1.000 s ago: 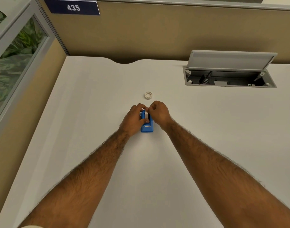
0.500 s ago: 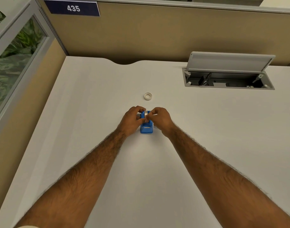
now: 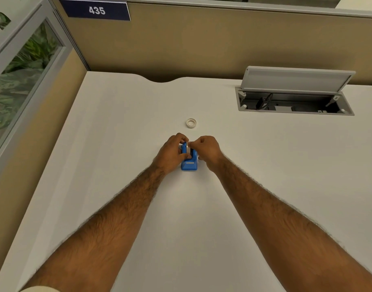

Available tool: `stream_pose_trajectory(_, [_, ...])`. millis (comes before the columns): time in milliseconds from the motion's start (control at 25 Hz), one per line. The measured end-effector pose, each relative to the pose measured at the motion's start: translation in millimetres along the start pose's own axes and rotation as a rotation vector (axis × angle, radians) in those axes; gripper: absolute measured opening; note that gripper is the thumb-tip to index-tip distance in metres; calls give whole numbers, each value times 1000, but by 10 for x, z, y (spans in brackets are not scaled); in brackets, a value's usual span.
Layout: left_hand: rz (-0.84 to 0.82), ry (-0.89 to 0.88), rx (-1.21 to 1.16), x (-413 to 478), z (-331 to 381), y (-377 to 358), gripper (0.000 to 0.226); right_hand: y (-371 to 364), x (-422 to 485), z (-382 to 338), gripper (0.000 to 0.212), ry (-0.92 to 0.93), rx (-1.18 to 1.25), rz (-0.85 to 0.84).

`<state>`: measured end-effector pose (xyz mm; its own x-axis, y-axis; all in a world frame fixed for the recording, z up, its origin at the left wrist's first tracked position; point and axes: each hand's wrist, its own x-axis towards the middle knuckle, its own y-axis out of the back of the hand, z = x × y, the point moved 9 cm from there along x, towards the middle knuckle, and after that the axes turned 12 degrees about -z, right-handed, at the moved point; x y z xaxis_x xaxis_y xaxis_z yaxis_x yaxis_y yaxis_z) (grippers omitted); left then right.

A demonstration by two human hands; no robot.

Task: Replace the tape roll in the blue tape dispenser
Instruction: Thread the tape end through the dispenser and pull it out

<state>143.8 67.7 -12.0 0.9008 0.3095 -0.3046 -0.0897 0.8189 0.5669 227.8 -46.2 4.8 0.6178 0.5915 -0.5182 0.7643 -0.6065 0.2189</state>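
A small blue tape dispenser stands on the white desk in the middle of the view. My left hand grips its left side. My right hand pinches a white tape roll that sits upright in the dispenser's top. My fingers hide most of that roll. A second white tape roll lies flat on the desk a short way beyond my hands, untouched.
A cable hatch with its grey lid raised is sunk into the desk at the back right. Tan partition walls close off the back and left, with a sign reading 435 and a glass panel.
My hands have shifted slightly on the dispenser; the right fingers have moved onto the top of the roll. The dispenser and the loose roll stay in place.
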Motion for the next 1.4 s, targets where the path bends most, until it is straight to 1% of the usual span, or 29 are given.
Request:
stream_pose_trajectory(120, [-2,-14,-59,-11,-6,22,46,15,-20,32,22,-9,-8,-6])
stream_pose_trajectory(280, [10,-21,-71,-46,-6,31,41,9,-35,52,16,-14,-14,-1])
stream_pose_trajectory(520, [7,-17,-65,-57,24,20,41,26,-13,1,24,-17,10,34])
stream_pose_trajectory(720, [7,-16,-77,-44,15,19,43,9,-42,26,18,-13,-12,-22])
stream_pose_trajectory(880, [5,-25,-40,-41,40,5,46,-3,-41,40,26,-18,-64,-31])
stream_pose_trajectory(1080, [19,-20,-8,-69,70,16,46,3,33,-36,31,12,-56,13])
stream_pose_trajectory(1200, [-4,1,-61,-76,48,21,49,17,35,-31,27,21,-54,27])
stream_pose_trajectory(1280, [-5,11,-101,-77,37,53,46,18,25,13,25,12,-43,11])
stream_pose_trajectory(1400, [-3,9,-86,-63,55,70,43,33,4,51,16,21,-46,19])
